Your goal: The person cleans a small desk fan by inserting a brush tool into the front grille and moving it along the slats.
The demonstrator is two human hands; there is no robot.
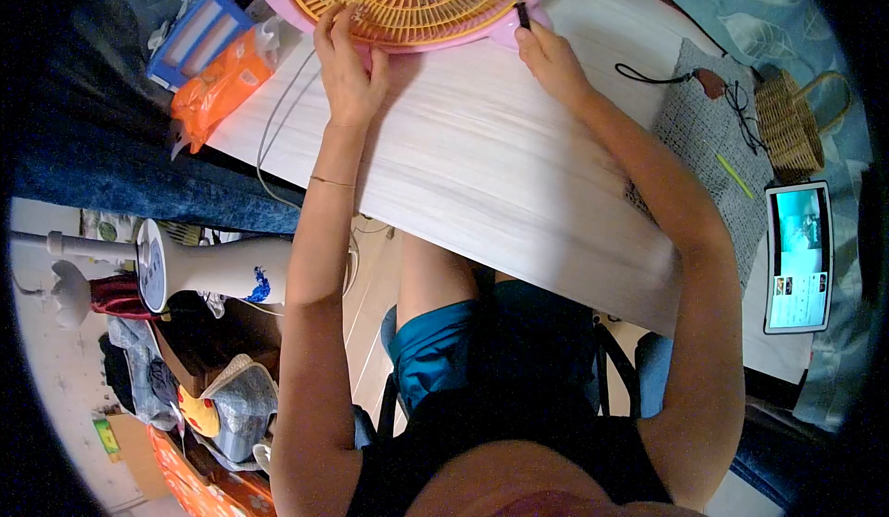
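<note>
A round fan with a pink rim and a yellow grille (417, 17) lies on the white table (454, 147) at the top of the view. My left hand (352, 73) rests at its lower left edge, fingers apart, with the fingertips on the grille and rim. At the lower right of the fan, my right hand (550, 59) is closed round a thin black tool (521, 8), whose shaft reaches up over the grille. The tool's upper end is cut off by the frame edge.
Left of the fan are an orange bag (222, 87) and a blue-framed box (199, 40). A grey cable (262, 147) hangs over the left edge. At right are a grey mat (685, 119), a green pen (734, 176), glasses, a wicker basket (789, 124) and a lit tablet (798, 258).
</note>
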